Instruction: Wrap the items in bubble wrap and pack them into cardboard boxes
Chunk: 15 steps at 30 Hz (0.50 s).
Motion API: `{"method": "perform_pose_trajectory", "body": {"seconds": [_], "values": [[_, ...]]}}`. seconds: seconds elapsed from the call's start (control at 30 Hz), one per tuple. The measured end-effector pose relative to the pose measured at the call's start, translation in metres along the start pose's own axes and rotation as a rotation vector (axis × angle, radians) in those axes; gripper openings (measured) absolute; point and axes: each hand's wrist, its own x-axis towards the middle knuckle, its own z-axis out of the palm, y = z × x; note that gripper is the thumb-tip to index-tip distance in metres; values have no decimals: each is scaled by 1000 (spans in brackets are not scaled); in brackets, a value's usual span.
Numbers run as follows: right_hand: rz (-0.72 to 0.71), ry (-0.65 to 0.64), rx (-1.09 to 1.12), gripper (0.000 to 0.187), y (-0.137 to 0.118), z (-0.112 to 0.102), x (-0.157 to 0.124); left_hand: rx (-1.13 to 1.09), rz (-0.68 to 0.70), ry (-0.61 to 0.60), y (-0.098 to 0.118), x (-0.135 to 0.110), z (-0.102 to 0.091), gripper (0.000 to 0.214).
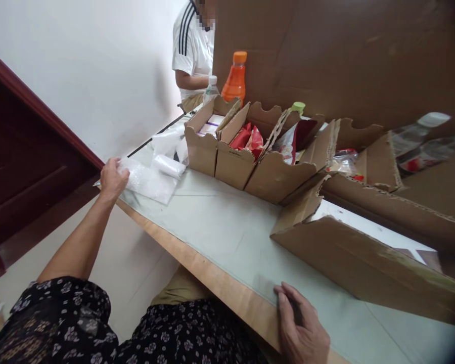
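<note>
My left hand (112, 178) reaches out to the far left corner of the table and closes its fingers on the edge of a bubble-wrap bag (148, 183) lying flat there. More clear plastic bags (170, 151) are heaped just beyond it. My right hand (301, 328) rests near the table's front edge, fingers stretched flat on the pale table cover (227, 232), holding nothing. A large flat cardboard box (360, 263) lies just beyond that hand.
A row of three open cardboard bins (246, 151) holds red packets and white items. An orange bottle (235, 78) and a clear bottle (211, 90) stand behind them. Another person in a white striped shirt (191, 50) sits at the far end. A tall cardboard sheet (326, 50) backs the table.
</note>
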Motion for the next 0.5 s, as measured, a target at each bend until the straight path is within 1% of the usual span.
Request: {"method": "perform_pose_trajectory", "body": {"seconds": [0.03, 0.1, 0.17, 0.2, 0.23, 0.3, 0.37, 0.43, 0.5], "values": [[0, 2, -3, 56, 1, 0, 0, 40, 53, 16, 3, -4, 3, 63], [7, 4, -6, 57, 2, 1, 0, 142, 239, 5, 10, -12, 11, 79], [20, 3, -1, 59, 2, 1, -1, 235, 469, -86, 20, -17, 23, 77], [28, 0, 4, 59, 2, 1, -1, 258, 557, -147, 25, -18, 31, 72], [39, -7, 9, 59, 2, 1, -1, 256, 611, -207, 31, -17, 39, 65], [64, -23, 30, 58, 1, 1, -1, 208, 634, -278, 45, -13, 53, 48], [80, -33, 63, 54, 0, -1, 0, 113, 602, -268, 59, -8, 57, 30], [87, -35, 99, 49, 0, -3, 0, -39, 558, -192, 73, -9, 48, 16], [96, -38, 133, 44, 0, -4, 0, -309, 460, -143, 85, -20, 27, 12]]}}
